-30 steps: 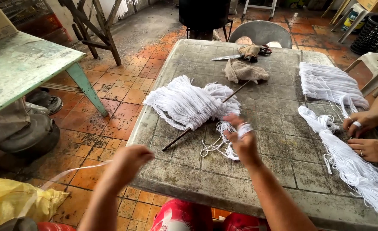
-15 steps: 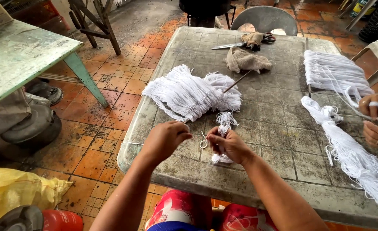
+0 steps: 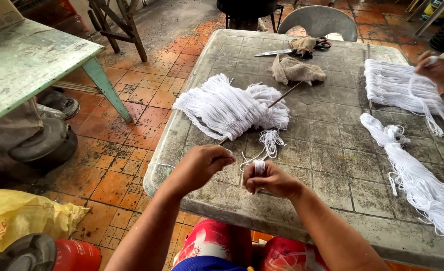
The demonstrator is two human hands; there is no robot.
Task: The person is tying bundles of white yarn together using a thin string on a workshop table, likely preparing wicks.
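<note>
Setting: tiled outdoor floor [image 3: 131, 95] of worn orange squares, with a grey, stained stone surface [image 3: 327, 150] in front of the person.
Nearest: red and yellow bags [image 3: 26, 221] lie on the floor at lower left, beside a red can; the person's knees show under the surface edge.
Left hand [image 3: 199, 168]: closed in a pinch on the free end of a thin white string [image 3: 247, 163], over the near edge of the surface.
Right hand [image 3: 272, 180]: fist closed on a small coil of white string [image 3: 259, 166] wound round the fingers.
Change: a second ago the left hand hung off to the side, away from the work; half a second ago it had come in beside the right; now both sit close together with the strand stretched short between them. I judge the winding of a small bundle to be under way, not finished.
Middle: a loose tangle [image 3: 271, 140] trails from the coil to a big pile of white string [image 3: 229, 108] lying over a thin stick [image 3: 284, 95].
Right side: a long tied hank [image 3: 412, 170] and a combed bundle [image 3: 397, 85], where another person's hand [image 3: 432, 68] works.
Far: a brown rag [image 3: 297, 70], scissors [image 3: 292, 50], a grey chair [image 3: 322, 20]; a green table [image 3: 26, 65] at left.
</note>
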